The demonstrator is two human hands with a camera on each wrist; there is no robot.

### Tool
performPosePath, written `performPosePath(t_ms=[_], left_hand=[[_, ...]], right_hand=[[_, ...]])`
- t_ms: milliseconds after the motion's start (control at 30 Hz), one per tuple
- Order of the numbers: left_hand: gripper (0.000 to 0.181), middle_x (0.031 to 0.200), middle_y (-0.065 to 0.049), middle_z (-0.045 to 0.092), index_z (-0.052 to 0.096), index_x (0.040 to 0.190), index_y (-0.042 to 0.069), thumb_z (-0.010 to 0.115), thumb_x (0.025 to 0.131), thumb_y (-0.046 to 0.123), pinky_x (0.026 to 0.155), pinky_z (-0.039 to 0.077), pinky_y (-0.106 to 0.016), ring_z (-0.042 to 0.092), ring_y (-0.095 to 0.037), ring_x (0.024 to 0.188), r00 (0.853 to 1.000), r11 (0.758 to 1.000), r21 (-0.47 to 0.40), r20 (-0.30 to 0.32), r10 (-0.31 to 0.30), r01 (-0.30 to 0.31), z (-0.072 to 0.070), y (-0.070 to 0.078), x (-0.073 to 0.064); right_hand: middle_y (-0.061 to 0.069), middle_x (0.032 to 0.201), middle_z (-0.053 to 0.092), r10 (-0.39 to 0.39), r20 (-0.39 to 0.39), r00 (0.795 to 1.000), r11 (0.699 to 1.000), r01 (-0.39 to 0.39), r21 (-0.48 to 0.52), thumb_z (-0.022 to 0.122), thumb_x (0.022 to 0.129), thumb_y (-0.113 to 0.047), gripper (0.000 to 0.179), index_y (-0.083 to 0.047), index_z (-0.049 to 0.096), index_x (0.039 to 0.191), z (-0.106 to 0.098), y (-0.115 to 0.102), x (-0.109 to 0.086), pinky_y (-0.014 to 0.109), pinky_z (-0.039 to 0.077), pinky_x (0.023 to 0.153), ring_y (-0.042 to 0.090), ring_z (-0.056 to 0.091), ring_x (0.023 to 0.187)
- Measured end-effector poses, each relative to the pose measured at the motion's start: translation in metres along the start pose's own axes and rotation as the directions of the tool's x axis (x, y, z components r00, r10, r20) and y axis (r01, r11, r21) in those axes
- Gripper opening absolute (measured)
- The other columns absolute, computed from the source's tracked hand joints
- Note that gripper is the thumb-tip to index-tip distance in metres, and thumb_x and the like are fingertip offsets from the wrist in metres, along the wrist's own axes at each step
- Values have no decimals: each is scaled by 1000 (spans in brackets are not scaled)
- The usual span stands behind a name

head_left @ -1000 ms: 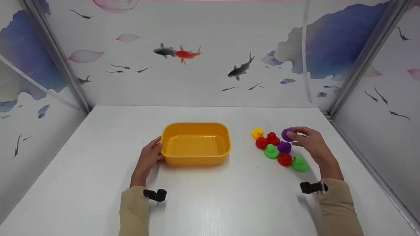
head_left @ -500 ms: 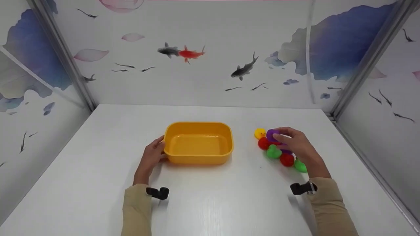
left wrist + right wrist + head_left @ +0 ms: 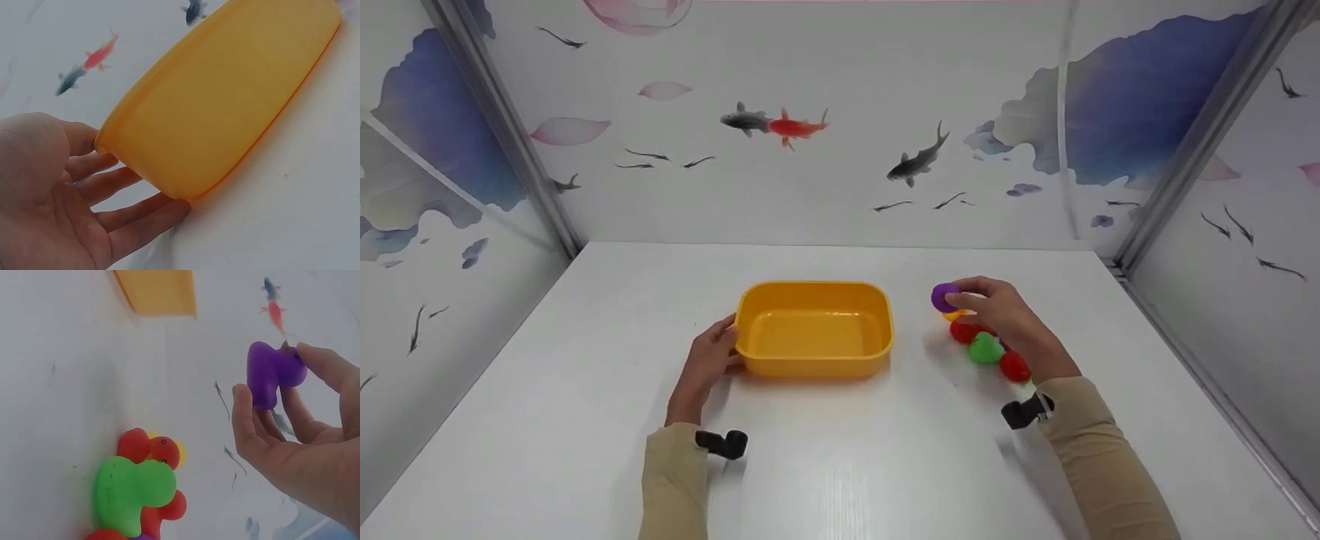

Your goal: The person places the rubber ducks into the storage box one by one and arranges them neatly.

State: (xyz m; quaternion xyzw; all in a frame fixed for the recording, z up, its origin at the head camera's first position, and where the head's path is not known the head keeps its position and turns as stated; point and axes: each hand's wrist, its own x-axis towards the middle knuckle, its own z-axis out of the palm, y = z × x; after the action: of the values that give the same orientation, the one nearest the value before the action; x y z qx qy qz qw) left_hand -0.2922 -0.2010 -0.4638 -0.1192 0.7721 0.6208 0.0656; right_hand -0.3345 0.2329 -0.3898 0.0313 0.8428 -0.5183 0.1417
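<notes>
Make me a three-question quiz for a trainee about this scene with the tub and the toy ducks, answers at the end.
1. Multiple choice: what colour is the duck in the right hand?
a) green
b) purple
c) yellow

2. True or false: the left hand is holding a red duck.

3. Fill in: in the head view, the tub stands to the ____ of the loose ducks.

Key:
1. b, purple
2. False; that hand touches the tub
3. left

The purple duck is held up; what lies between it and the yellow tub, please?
In the head view, only bare white tabletop shows between the purple duck and the yellow tub.
</notes>
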Motion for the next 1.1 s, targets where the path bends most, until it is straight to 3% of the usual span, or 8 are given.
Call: performPosePath(t_ms=[233, 467, 667, 1100], left_hand=[[51, 152, -10, 50, 32, 158, 22, 40, 109, 34, 110, 49, -39, 58, -26, 122, 1000, 1000, -1, -4, -3, 3, -1, 1, 2], [51, 152, -10, 48, 32, 158, 21, 39, 109, 33, 107, 51, -39, 58, -26, 122, 1000, 1000, -3, -16, 5, -5, 0, 3, 0], [52, 152, -11, 49, 33, 158, 20, 39, 108, 34, 110, 49, -41, 57, -26, 124, 1000, 1000, 3, -8, 16, -16, 3, 1, -3], [51, 153, -11, 48, 34, 157, 20, 40, 108, 33, 109, 50, -41, 59, -27, 124, 1000, 999, -15, -8, 30, -30, 1, 1, -1]], right_hand=[[9, 137, 58, -60, 56, 997, 998, 61, -7, 70, 94, -35, 46, -18, 56, 135, 24, -23, 12, 42, 49, 110, 29, 58, 128], [12, 134, 61, -162, 145, 976, 986, 154, 69, 68, 96, -29, 42, -10, 59, 132, 48, -43, 21, 38, 53, 105, 26, 62, 123], [12, 132, 62, -164, 178, 970, 983, 144, 116, 67, 97, -27, 39, -7, 58, 130, 66, -51, 27, 39, 52, 107, 25, 63, 121], [13, 127, 65, -160, 206, 965, 985, 142, 97, 68, 96, -23, 35, -7, 62, 126, 109, -77, 44, 38, 53, 106, 25, 65, 117]])
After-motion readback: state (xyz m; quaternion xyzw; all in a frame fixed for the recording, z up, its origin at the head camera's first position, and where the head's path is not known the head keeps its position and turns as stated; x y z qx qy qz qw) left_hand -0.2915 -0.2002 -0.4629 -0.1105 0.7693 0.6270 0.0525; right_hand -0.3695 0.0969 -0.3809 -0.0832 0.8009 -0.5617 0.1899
